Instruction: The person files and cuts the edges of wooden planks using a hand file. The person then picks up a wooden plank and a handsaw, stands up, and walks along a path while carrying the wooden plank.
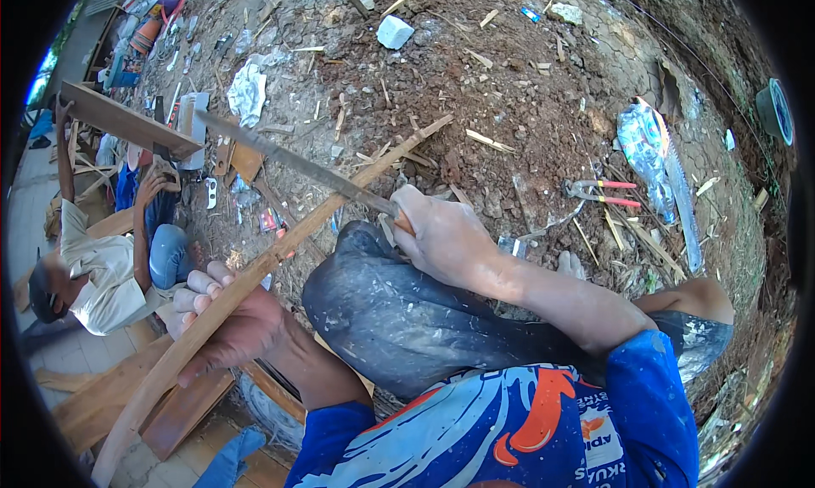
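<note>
My left hand (pixel 246 325) is curled under a long wooden strip (pixel 287 239), which runs from the lower left up toward the upper middle, resting across the palm and fingers. My right hand (pixel 446 242) grips the orange handle of a long, dull metal blade (pixel 289 157). The blade points up and left and crosses the strip near its upper part; whether they touch is hard to tell. Beneath my hands is my leg in dark, dusty trousers (pixel 382 318).
A co-worker (pixel 102 280) sits at the left, holding a brown board (pixel 119 114). Red-handled pliers (pixel 607 191), a saw (pixel 683 208) and plastic wrapping (pixel 645 148) lie on the dirt at right, with a white block (pixel 395 31) at top. Wood planks (pixel 182 416) lie lower left.
</note>
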Demonstrator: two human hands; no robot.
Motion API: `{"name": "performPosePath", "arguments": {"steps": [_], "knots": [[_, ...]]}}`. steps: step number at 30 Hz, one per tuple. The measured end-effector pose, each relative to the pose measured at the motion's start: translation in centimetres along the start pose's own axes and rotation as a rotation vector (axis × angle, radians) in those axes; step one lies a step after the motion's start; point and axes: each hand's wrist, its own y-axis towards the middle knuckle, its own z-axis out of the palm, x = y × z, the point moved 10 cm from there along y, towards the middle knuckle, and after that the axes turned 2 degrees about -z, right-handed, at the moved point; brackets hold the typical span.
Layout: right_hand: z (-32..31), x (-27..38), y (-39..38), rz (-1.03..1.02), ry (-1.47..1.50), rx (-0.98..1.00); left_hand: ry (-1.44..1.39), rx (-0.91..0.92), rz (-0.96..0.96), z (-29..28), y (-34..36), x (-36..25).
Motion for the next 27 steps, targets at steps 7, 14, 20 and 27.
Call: {"name": "performPosePath", "arguments": {"steps": [7, 14, 20, 27], "knots": [[0.2, -3.5, 0.4, 0.101, -0.047, 0.013, 0.001, -0.107, 0.038, -1.2, -0.7, 0.2], [0.1, -11.3, 1.1, 0.226, 0.004, -0.045, -0.046, -0.368, 0.005, -4.9, 1.0, 1.6], [-4.8, -8.0, 3.7, 0.326, 0.185, -0.170, 0.220, -0.367, -0.015, 0.3, 9.3, 5.7], [-2.1, -10.1, 3.5, 0.548, 0.172, 0.000, 0.274, -0.314, 0.053, 1.3, 11.5, 6.1]]}}
